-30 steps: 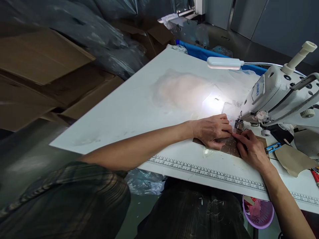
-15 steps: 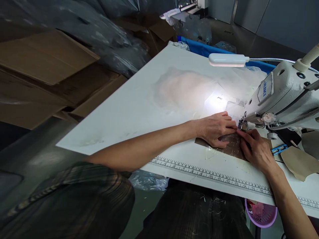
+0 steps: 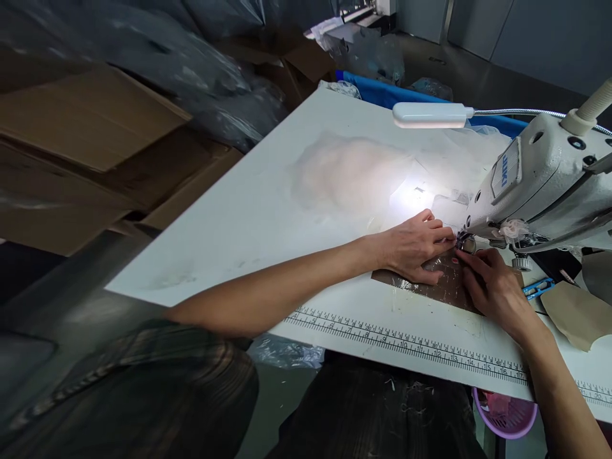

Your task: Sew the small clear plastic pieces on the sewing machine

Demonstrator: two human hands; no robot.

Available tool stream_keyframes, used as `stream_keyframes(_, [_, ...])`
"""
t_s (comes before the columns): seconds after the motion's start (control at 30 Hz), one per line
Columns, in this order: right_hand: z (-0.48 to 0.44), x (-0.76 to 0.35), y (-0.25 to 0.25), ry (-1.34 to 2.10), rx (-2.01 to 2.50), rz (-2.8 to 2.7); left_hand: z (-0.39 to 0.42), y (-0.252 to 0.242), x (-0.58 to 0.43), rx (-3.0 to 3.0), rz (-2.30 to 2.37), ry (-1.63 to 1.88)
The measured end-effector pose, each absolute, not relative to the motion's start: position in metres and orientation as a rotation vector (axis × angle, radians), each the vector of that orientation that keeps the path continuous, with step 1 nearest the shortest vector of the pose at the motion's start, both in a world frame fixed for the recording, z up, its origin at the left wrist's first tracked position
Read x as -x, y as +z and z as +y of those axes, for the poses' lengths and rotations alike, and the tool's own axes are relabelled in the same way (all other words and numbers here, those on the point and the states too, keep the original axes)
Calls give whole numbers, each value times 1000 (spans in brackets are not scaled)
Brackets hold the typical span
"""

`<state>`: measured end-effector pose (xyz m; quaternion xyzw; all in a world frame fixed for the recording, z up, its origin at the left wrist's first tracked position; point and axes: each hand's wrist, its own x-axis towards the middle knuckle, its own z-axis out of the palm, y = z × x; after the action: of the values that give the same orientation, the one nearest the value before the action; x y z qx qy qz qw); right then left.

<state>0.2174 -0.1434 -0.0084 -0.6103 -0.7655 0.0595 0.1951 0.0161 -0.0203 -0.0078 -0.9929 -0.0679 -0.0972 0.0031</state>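
My left hand (image 3: 415,246) lies on a brown piece of fabric (image 3: 437,285) with its fingers pressed flat, the fingertips close to the presser foot (image 3: 465,243) of a white sewing machine (image 3: 545,185). My right hand (image 3: 492,287) rests on the same fabric just right of it, fingers curled and pinching the edge near the needle. The fabric lies on the white sewing table (image 3: 287,210). A small white lamp (image 3: 428,115) lights the needle area.
A pale sheer cloth pile (image 3: 349,169) lies behind my hands. A printed ruler (image 3: 406,344) runs along the table's front edge. Cardboard boxes (image 3: 95,146) and plastic bags stand to the left. A purple basket (image 3: 507,414) hangs below; tan fabric (image 3: 576,312) and a blue clip (image 3: 538,288) lie at right.
Both hands stay at the presser foot on the brown fabric, with only small finger shifts. The camera view has drifted slightly.
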Motion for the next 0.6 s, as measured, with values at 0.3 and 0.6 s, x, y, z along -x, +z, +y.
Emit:
stream_keyframes(0.3, [-129,-229,12,782,1910,-1621,-20,-8,-18,3047,-262,-291])
stream_keyframes(0.6, [-169,-237,-8,489,1782,-1753,-22,-10,-20,2996,-330,-272])
